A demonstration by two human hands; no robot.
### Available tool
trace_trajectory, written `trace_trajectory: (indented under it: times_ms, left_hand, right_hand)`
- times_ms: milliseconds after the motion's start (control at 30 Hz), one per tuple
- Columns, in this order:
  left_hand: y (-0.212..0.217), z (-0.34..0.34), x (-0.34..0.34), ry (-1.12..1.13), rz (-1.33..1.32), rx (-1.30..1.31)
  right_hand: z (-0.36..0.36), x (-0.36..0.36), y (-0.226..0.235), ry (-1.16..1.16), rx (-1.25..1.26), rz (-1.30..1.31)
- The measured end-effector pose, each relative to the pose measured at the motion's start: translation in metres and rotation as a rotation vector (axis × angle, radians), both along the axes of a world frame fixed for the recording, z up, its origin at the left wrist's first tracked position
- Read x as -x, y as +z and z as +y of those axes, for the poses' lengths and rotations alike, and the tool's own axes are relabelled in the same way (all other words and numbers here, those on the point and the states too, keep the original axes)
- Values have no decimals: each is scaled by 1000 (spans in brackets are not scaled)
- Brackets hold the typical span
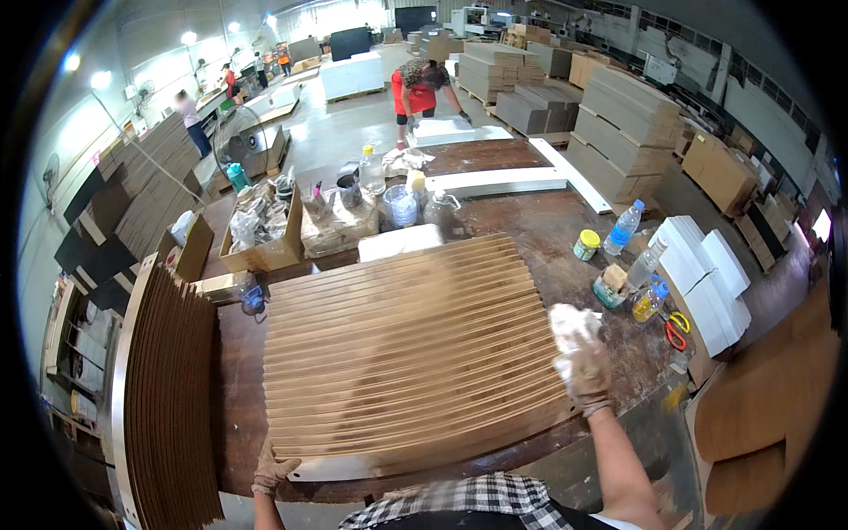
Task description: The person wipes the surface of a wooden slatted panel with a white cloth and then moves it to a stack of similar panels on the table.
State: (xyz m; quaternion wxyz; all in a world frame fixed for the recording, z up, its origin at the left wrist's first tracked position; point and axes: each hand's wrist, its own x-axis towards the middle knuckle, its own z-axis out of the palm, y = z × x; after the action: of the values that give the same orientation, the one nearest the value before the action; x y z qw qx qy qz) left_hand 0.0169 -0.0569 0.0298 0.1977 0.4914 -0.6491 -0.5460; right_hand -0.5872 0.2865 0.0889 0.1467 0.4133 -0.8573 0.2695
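Observation:
A row of overlapping wood-coloured boards lies stepped across the dark table in front of me, long edges running left to right. My left hand, in a brown work glove, grips the lower left corner of the nearest board, with the thumb along its pale front edge. At the right ends of the boards is my right hand, also gloved and slightly blurred. It is closed on a crumpled white cloth pressed against those ends. The palm and some fingers of that hand are hidden.
More boards stand packed on the left. Behind are a cardboard box of crumpled plastic and several containers. Bottles, a yellow-lidded can and scissors sit right, near white panels. A co-worker in a red apron bends over white boards.

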Motion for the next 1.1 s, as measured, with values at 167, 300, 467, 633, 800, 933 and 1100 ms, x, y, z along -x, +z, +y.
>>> trace_trajectory:
  times_ms: [167,300,467,633,800,933,1100]
  left_hand:
    - [-10,-6,12,11,-8,-20]
    - [6,2,17,7,-51,-11]
    - [10,3,11,6,-25,-27]
    - [3,0,10,8,19,-54]
    - [15,10,12,27,21,-49]
    - [7,9,23,30,116,5]
    - [10,13,21,33,100,31]
  right_hand:
    - [16,38,-62,-113,-147,115]
    - [39,76,-29,-186,-67,54]
    - [24,82,18,-410,-226,3]
    - [-7,68,26,-215,-139,322]
    - [-73,-88,16,546,-141,27]
    - [-76,-167,-19,670,-213,-51]
    - [-84,-172,-31,690,-137,12]
